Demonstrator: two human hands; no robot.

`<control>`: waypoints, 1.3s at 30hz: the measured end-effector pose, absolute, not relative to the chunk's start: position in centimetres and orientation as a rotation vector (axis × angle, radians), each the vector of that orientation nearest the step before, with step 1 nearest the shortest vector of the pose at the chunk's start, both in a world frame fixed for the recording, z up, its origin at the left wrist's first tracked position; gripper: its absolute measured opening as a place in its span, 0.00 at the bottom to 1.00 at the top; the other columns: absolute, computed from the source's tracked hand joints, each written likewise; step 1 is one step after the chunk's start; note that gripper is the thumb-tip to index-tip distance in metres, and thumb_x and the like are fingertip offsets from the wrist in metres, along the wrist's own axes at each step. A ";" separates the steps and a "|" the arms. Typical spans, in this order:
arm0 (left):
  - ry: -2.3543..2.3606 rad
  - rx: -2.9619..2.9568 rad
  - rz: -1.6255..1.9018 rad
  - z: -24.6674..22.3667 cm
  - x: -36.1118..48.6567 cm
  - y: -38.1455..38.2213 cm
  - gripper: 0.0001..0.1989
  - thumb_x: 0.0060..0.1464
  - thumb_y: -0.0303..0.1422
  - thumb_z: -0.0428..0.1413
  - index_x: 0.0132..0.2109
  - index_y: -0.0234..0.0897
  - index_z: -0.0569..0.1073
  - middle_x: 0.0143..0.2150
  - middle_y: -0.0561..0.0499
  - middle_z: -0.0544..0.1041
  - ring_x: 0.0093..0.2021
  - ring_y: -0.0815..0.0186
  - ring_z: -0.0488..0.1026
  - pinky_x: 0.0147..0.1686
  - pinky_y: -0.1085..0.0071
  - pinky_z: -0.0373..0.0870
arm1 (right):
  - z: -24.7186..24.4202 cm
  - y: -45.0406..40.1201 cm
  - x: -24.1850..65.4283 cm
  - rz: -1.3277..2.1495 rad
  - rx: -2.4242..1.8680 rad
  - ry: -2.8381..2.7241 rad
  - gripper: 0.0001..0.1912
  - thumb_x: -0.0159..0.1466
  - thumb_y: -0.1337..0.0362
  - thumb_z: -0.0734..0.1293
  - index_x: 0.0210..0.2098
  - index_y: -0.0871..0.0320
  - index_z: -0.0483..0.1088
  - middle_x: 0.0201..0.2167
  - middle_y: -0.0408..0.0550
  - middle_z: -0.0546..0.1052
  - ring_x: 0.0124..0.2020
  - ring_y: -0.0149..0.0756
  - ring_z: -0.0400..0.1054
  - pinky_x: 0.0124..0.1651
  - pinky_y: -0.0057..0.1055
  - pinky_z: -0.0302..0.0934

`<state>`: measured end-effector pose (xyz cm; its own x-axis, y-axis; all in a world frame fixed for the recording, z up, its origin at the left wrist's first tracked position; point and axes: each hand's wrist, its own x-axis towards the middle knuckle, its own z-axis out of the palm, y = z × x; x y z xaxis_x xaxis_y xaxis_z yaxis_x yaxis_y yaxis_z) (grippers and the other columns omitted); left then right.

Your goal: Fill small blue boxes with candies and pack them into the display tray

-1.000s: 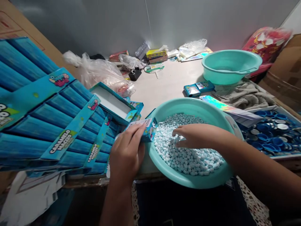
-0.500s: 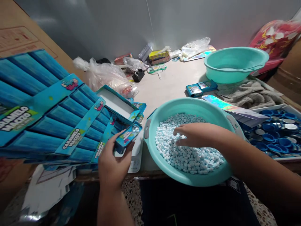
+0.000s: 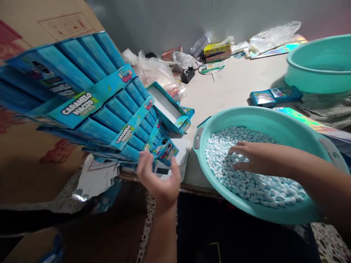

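Observation:
My left hand (image 3: 160, 179) is open, thumb and fingers apart, just in front of a small blue candy box (image 3: 166, 151). That box stands on a white scale (image 3: 183, 151) with a dark display. In the turquoise bowl (image 3: 233, 116), my right hand (image 3: 246, 155) rests on a heap of small pale blue and white candies (image 3: 260, 186). Its fingers are spread with a gap between them, and their tips are partly hidden among the candies. Beside my left hand rises a stack of blue display boxes (image 3: 109, 120) packed with blue packs.
An open blue display tray (image 3: 170, 107) lies behind the scale. Two blue boxes (image 3: 275, 95) and a second turquoise bowl (image 3: 319, 64) sit at the back right. Plastic bags (image 3: 153, 69), a tape dispenser (image 3: 188, 75) and a yellow box (image 3: 217, 52) lie along the wall.
My left hand has let go of the small blue box, which now stands on the scale. My right hand stays in the candies. The view has swung left.

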<state>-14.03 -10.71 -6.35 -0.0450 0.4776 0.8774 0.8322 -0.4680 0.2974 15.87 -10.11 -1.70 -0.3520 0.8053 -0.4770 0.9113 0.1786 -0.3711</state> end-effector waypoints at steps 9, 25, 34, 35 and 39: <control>-0.584 -2.743 -1.615 -8.3 -4.3 -15.6 0.07 0.59 0.34 0.55 0.43 0.42 0.76 0.35 0.61 0.83 0.39 0.73 0.80 0.47 0.71 0.72 | -5.1 -10.3 16.1 -0.853 1.647 2.404 0.19 0.65 0.65 0.67 0.55 0.55 0.70 0.52 0.63 0.76 0.51 0.49 0.73 0.54 0.39 0.62; -0.299 -2.668 -1.650 -11.9 -5.0 -14.4 0.11 0.62 0.45 0.57 0.40 0.47 0.81 0.40 0.63 0.84 0.44 0.76 0.80 0.41 0.77 0.73 | -3.8 -9.7 14.6 -1.020 1.617 2.126 0.07 0.62 0.59 0.60 0.28 0.50 0.62 0.34 0.60 0.76 0.35 0.45 0.68 0.43 0.44 0.58; -0.448 -2.557 -1.708 -10.5 -8.8 -14.4 0.10 0.63 0.43 0.56 0.41 0.44 0.77 0.46 0.58 0.83 0.56 0.73 0.76 0.66 0.71 0.67 | -4.1 -9.7 14.7 -0.909 1.602 2.075 0.09 0.65 0.63 0.60 0.27 0.51 0.60 0.33 0.59 0.76 0.34 0.42 0.68 0.42 0.41 0.55; -0.519 -2.455 -1.770 -10.0 -9.3 -14.2 0.09 0.64 0.42 0.55 0.41 0.44 0.76 0.45 0.57 0.82 0.56 0.72 0.76 0.64 0.70 0.68 | -4.1 -9.7 14.8 -0.910 1.603 2.077 0.09 0.65 0.62 0.61 0.28 0.51 0.61 0.34 0.59 0.76 0.34 0.43 0.68 0.42 0.41 0.55; -1.261 -1.984 -1.766 -8.3 -12.6 -12.7 0.22 0.57 0.29 0.62 0.57 0.41 0.68 0.57 0.44 0.73 0.65 0.58 0.67 0.65 0.54 0.68 | -3.7 -9.7 14.9 -0.935 1.642 2.140 0.06 0.63 0.64 0.61 0.29 0.52 0.64 0.32 0.59 0.75 0.32 0.43 0.67 0.40 0.41 0.54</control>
<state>-12.60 -12.65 -8.27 -0.0783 0.4525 0.8883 0.6932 -0.6157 0.3748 14.86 -9.69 -3.74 -0.3111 0.7521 -0.5809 0.9373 0.1417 -0.3185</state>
